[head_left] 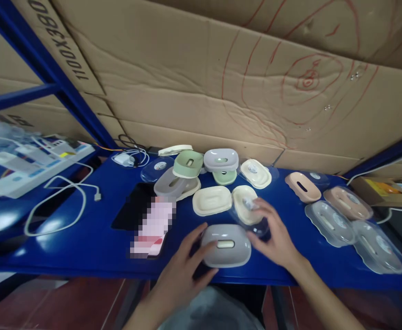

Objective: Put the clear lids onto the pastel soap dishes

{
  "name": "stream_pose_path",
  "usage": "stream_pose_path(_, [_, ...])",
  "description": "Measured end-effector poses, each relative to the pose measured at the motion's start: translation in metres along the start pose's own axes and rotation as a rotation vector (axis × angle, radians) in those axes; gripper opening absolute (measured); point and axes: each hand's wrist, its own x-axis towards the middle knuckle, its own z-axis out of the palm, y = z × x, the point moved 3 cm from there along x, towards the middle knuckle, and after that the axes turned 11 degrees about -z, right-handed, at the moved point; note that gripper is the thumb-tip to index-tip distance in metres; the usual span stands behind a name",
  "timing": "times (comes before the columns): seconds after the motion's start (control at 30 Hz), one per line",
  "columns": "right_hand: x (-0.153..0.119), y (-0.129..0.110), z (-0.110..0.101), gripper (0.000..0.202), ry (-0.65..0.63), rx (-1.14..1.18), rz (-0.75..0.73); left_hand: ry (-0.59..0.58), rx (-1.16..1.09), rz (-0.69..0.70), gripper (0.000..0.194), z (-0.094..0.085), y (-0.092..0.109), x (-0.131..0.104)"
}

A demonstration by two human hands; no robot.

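A grey oval plastic soap box (pixel 226 257) with a cream-filled slot sits near the table's front edge. My left hand (pixel 196 259) is curled round its left side, one finger lying over the top toward the slot. My right hand (pixel 273 233), slightly blurred, hovers at the right with thumb and fingers apart. Its thumb is by the soap box's right corner, and its fingertips reach a cream oval tray (pixel 244 208). Around that tray's lower right shows a clear plastic lid (pixel 259 227); whether the fingers touch it I cannot tell. Another cream tray (pixel 212 201) lies behind the soap box.
Grey and green box parts (pixel 188 164) are stacked at the back. Several clear-covered boxes (pixel 330 222) and a peach shell (pixel 303 186) lie right. A phone (pixel 154 227), a dark flat item (pixel 128 208), a power strip (pixel 25 176) and white cables occupy the left. Cardboard (pixel 173 91) walls the back.
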Motion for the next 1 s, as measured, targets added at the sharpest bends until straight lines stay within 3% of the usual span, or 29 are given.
stream_pose_path(0.1, [-0.022, -0.026, 0.010, 0.052, -0.170, 0.159, -0.145, 0.021, -0.094, -0.098, 0.059, 0.001, -0.006, -0.001])
stream_pose_path(0.27, [-0.027, -0.041, 0.023, 0.052, -0.293, 0.174, -0.167, -0.083, -0.171, -0.140, 0.074, 0.003, -0.011, 0.004])
stream_pose_path(0.5, [-0.026, -0.052, 0.028, 0.051, -0.262, -0.032, -0.368, -0.120, -0.206, -0.168, 0.068, 0.000, -0.015, 0.005])
stream_pose_path(0.83, [-0.030, -0.052, 0.028, 0.044, -0.192, -0.029, -0.365, -0.191, -0.272, -0.187, 0.072, -0.001, -0.017, 0.009])
stream_pose_path(1.0, [-0.036, -0.055, 0.029, 0.040, -0.265, -0.130, -0.390, -0.237, -0.273, -0.211, 0.071, -0.001, -0.017, 0.008])
